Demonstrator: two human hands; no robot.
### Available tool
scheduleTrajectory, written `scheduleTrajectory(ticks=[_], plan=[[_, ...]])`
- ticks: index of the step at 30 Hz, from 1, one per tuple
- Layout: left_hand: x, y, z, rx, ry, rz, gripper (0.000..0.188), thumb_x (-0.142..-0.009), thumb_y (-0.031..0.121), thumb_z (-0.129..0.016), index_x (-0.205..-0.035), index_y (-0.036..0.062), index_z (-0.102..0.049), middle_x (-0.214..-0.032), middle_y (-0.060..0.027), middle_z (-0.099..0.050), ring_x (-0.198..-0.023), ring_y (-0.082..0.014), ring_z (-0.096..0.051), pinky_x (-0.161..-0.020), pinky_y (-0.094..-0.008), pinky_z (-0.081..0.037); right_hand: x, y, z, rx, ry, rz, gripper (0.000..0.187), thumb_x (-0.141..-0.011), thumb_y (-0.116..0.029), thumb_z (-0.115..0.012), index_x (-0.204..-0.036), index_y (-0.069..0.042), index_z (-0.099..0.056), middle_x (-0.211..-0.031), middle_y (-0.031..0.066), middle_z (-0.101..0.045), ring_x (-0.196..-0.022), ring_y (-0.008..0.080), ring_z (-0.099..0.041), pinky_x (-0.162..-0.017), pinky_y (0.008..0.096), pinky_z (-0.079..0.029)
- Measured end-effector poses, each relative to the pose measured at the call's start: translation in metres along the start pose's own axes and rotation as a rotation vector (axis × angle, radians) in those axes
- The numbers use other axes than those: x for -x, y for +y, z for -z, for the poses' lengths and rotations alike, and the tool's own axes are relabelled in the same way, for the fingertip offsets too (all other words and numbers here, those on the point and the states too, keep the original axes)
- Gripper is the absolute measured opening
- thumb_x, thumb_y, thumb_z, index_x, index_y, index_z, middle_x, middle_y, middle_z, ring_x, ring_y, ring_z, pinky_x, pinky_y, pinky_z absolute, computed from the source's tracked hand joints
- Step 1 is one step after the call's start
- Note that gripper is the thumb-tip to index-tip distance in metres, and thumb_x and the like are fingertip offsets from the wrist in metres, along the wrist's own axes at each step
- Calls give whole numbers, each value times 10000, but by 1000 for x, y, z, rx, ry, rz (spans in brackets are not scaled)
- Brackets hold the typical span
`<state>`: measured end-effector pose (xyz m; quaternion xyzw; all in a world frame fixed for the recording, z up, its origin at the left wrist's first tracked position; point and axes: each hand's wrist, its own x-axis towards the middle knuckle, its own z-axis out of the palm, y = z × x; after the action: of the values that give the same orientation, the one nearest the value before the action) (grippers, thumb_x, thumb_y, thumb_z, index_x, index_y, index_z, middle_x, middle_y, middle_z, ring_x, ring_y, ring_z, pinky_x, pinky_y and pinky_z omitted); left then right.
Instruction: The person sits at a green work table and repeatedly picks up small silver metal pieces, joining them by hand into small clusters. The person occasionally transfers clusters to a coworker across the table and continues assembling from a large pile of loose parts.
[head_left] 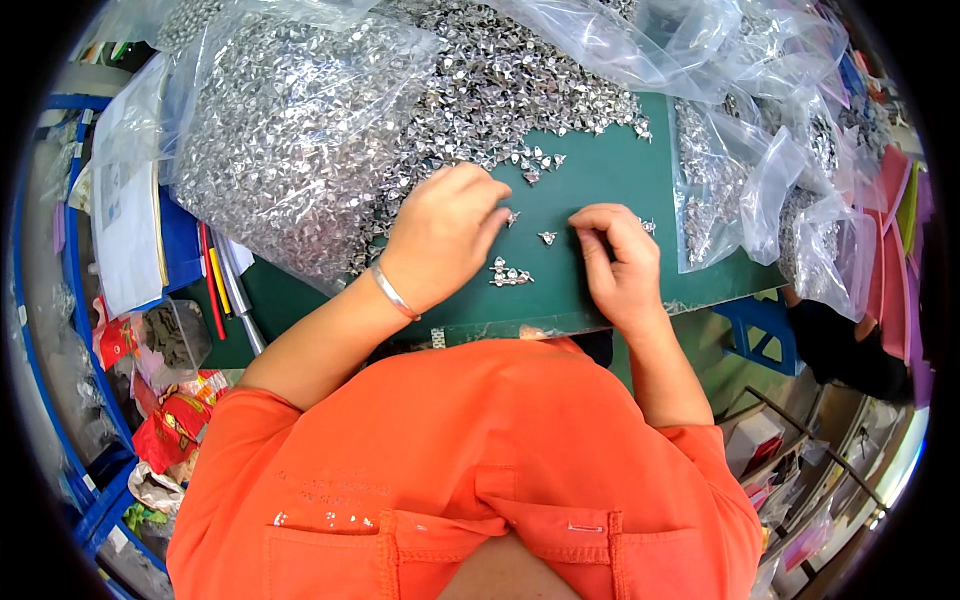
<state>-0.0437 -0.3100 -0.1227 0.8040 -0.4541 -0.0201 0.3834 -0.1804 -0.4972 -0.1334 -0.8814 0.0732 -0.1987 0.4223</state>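
Small silver metal parts form a large heap [500,90] on the green tabletop [590,165]. My left hand [445,235], with a metal bangle [393,292] at its wrist, is at the heap's near edge. Its fingers are curled, and one small metal part [513,218] shows at the thumb tip. To the right, my right hand [622,262] has its fingers bent toward the thumb; whatever they pinch is hidden. A single metal part [547,238] lies between my hands, and a small cluster of metal parts [510,273] sits nearer me. Another part [647,226] is beside my right hand.
A clear bag of metal parts [290,140] covers the left side. More filled clear bags [710,180] lie at right. Pens and a metal tool [238,290], papers [128,200] and a plastic tub [180,335] stand left. A blue stool [757,330] is below the table at right.
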Motion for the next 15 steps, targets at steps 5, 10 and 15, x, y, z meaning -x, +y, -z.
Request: scheduleTrajectory(ticks=[5,10,15], plan=[[5,0,-17,-89,-36,-65,143,-772,39,-769,-875,58,-672,-884,-73,-641,-856,-298,-634,-734,-413,-495,-2,-5,-13,127,-104,173,179,-790,35,-729,-930,-48,-653,-924,93,-664,-884,307,-621,-782,384,-508],[14,-3,-10,-68,-76,-148,119,-780,25,-761,-852,60,-673,-886,-70,-655,-831,-284,-637,-737,-409,-495,2,-2,-14,97,-78,180,201,-774,82,-712,-917,-44,-650,-925,90,-659,-882,306,-620,-774,387,-512],[25,-9,0,90,39,-19,124,-820,-9,-734,-929,41,-702,-908,-95,-678,-826,-290,-657,-747,-382,-525,2,-1,-2,-3,4,88,183,-810,117,-651,-919,-31,-648,-952,115,-682,-884,296,-651,-771,363,-529]])
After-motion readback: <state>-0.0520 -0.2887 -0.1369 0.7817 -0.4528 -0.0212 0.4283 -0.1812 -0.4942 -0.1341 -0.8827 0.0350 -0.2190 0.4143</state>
